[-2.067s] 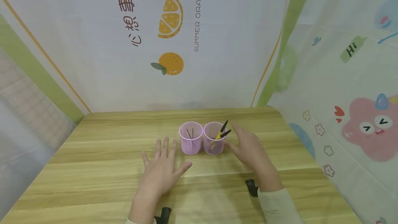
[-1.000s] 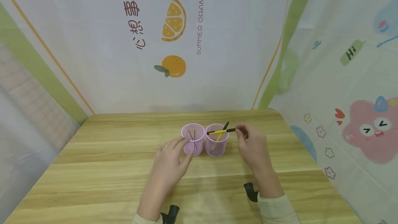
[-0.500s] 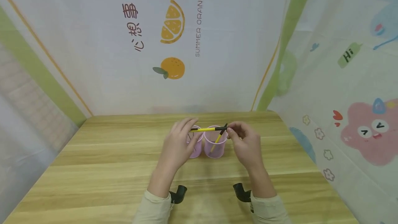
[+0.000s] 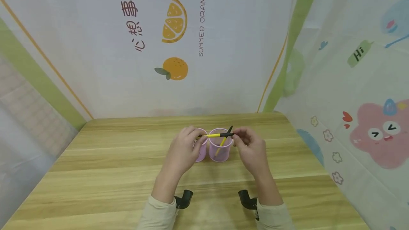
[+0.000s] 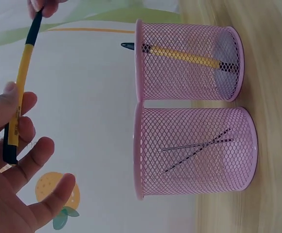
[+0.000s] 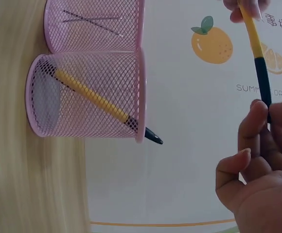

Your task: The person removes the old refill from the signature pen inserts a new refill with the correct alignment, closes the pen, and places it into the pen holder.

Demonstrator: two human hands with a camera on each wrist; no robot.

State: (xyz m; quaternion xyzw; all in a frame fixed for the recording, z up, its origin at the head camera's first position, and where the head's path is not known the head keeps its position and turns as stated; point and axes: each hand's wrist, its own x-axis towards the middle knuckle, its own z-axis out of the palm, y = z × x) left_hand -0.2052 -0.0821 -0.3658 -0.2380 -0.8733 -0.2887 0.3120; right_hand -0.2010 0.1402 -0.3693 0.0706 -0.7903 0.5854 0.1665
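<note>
Between my two hands a yellow pen with black ends point(image 4: 213, 135) lies level above the pink mesh cups. My left hand point(image 4: 183, 148) pinches its yellow barrel between thumb and forefinger, while the other fingers are spread in the left wrist view. My right hand point(image 4: 252, 148) pinches the black tip end. A second yellow and black pen point(image 6: 95, 97) leans inside the right mesh cup point(image 4: 220, 153). Touching that cup is the left mesh cup point(image 5: 194, 179), with two thin dark sticks point(image 5: 194, 146) inside; my left hand partly covers this cup in the head view.
Both cups stand on a wood-grain table point(image 4: 112, 173). A white printed cloth point(image 4: 230, 63) hangs behind the table, and another cloth point(image 4: 345, 81) hangs along the right. A black bent piece point(image 4: 184, 199) shows at my left sleeve, and a similar black piece point(image 4: 247, 199) at my right sleeve.
My right hand has lifted one pen out of the right cup and brought it left. My left hand has risen from the table and taken hold of the pen's other end.
</note>
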